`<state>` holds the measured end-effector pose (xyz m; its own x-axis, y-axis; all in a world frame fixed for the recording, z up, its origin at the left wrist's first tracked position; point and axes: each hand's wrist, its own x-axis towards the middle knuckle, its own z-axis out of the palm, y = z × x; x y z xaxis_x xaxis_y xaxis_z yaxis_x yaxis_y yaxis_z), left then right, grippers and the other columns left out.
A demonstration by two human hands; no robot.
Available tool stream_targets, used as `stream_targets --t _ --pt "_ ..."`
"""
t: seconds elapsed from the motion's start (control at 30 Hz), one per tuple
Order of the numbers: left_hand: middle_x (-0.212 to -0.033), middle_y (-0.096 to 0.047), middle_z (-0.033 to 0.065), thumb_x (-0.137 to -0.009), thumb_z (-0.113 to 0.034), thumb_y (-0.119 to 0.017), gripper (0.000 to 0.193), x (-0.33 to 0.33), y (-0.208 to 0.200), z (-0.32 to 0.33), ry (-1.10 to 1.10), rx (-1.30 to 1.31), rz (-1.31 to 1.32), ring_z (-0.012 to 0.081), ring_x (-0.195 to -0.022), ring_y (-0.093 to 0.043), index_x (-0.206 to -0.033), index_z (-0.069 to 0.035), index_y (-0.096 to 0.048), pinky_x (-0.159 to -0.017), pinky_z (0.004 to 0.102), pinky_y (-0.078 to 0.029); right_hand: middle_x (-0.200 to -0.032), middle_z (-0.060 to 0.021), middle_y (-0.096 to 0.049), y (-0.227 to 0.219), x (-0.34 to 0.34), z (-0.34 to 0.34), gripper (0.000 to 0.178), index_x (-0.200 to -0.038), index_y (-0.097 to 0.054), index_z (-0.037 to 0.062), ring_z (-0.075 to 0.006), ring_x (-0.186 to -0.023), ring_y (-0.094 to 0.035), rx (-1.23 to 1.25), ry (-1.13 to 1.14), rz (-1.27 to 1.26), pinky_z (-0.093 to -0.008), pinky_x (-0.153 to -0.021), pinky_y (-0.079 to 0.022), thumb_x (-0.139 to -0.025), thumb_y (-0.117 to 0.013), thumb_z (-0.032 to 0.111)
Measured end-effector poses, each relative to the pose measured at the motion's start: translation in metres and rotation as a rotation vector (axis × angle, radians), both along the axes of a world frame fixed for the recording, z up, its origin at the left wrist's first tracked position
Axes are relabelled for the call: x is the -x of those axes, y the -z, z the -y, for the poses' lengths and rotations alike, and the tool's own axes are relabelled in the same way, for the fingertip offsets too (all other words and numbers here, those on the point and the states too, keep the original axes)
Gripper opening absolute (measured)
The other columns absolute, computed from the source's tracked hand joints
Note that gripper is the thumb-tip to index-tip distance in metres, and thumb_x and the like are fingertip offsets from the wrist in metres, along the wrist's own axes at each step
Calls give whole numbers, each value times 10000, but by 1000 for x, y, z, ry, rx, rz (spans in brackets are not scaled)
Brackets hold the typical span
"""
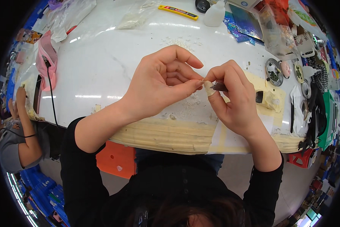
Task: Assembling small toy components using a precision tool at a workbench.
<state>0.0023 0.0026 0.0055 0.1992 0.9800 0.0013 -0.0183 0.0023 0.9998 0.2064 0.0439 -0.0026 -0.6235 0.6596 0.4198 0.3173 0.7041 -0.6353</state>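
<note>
Blade-like tool (219, 87), gripped in the right hand (234, 99) beside the left thumb (190, 87), could nick skin if it slips, though whether the curled left hand (151, 81) pinches anything, I cannot tell.

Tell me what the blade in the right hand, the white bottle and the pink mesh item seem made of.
The blade in the right hand: probably metal, dark with a paler, sharply angled tip.
White bottle: likely plastic, smooth, with a rounded, seamless-looking body.
Pink mesh item: perhaps synthetic fabric, matte, netted with small holes; exact fibre unclear.
</note>
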Motion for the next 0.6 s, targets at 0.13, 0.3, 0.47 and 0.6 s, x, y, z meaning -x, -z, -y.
stream_targets --t 0.13,0.3,0.47,0.6 --pt "-938 -709 97 -872 39 -673 278 -1 0 2 -11 -28 41 137 -886 -699 -1119 3 -552 -787 244 -570 -889 -70 -542 -2 1 1 262 -961 -532 39 -219 -669 -608 24 -9 -12 -318 -540 -478 -738 -647 -34" --pt "-949 -707 106 -895 2 -674 197 -1 5 0 21 26 144 151 -890 -702 -1074 13 -591 -785 257 -578 -889 -76 -542 0 1 1 245 -947 -517 31 -232 -674 -579 32 3 -49 -328 -533 -459 -745 -638 -35" --pt "-945 -705 118 -930 -30 -644 107 -2 1 0 53 138 203 170 -888 -707 -1009 42 -645 -789 281 -594 -881 -75 -545 0 1 -1 235 -941 -515 31 -230 -670 -560 2 -2 -67 -329 -523 -448 -750 -637 -33" --pt "-939 -705 121 -931 -19 -638 110 -1 3 1 54 100 164 166 -878 -707 -1020 46 -649 -785 276 -595 -877 -75 -551 0 2 0 226 -942 -533 32 -231 -669 -559 -6 2 -80 -325 -523 -449 -753 -643 -24"
